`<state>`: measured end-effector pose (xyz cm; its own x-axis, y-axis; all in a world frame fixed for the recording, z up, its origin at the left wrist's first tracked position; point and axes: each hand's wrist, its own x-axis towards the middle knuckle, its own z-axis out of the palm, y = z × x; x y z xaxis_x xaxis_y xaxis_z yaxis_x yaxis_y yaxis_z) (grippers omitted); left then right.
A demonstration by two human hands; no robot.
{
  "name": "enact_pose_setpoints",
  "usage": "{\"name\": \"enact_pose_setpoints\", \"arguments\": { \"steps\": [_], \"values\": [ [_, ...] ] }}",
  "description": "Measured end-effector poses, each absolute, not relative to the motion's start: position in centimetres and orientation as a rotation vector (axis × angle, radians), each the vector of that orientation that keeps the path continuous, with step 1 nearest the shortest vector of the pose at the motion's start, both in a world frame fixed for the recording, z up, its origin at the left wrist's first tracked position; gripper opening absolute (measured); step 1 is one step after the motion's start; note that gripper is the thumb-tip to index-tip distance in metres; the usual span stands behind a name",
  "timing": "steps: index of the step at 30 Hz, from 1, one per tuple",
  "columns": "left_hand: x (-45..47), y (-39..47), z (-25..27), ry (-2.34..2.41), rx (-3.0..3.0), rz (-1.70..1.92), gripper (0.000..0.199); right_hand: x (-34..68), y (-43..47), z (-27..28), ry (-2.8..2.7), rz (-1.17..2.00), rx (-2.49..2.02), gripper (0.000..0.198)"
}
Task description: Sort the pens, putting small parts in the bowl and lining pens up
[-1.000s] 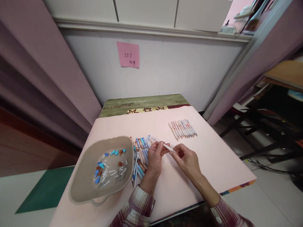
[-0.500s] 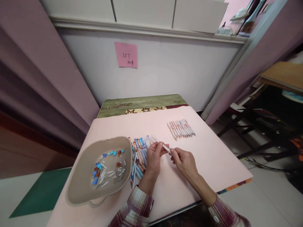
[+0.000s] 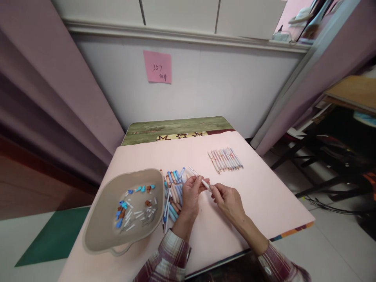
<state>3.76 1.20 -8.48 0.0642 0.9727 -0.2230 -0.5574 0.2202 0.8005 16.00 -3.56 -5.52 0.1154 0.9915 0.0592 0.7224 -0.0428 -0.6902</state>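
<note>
A slim white pen [image 3: 206, 184] is held slantwise over the table by both hands. My left hand [image 3: 190, 197] pinches its middle between thumb and fingers, and the clear far end sticks out beyond them. At the near end, the thumb and fingertips of my right hand [image 3: 229, 200] are closed on the pen, hiding its tip. Just left of my left hand lies a pile of blue, brown and beige pen barrels [image 3: 175, 192], with some thin white rods beside the bin. Assembled-looking pens [image 3: 225, 160] lie side by side in a neat row farther back on the right.
A beige plastic bin [image 3: 98, 225] stands on the left of the pink-covered table [image 3: 252, 219], with small blue, brown, white and clear parts inside. A pink note [image 3: 158, 66] is stuck to the wall behind. Dark furniture stands on the right.
The hands and pen hold nearly the same pose, with the right fingertips slightly closer to the left hand. The whole view has shifted a little.
</note>
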Motion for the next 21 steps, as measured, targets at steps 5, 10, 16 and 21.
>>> {"name": "enact_pose_setpoints", "arguments": {
  "steps": [5,10,16,21],
  "values": [
    [3.71,1.25,-8.65,0.893,0.579,1.242,0.033,15.91,-3.40,-5.33,-1.593,0.569,-1.837,0.026],
    [3.80,1.39,-8.84,0.938,0.609,1.238,0.033,16.00,-3.41,-5.80,-1.662,0.533,-1.853,0.020],
    [3.77,1.42,-9.05,0.939,0.634,1.225,0.031,15.98,-3.64,-5.94,-1.679,0.580,-1.822,0.024],
    [3.72,1.37,-8.95,0.958,0.648,1.239,0.033,16.07,-3.56,-5.58,-1.609,0.592,-1.784,0.017]
  ]
}}
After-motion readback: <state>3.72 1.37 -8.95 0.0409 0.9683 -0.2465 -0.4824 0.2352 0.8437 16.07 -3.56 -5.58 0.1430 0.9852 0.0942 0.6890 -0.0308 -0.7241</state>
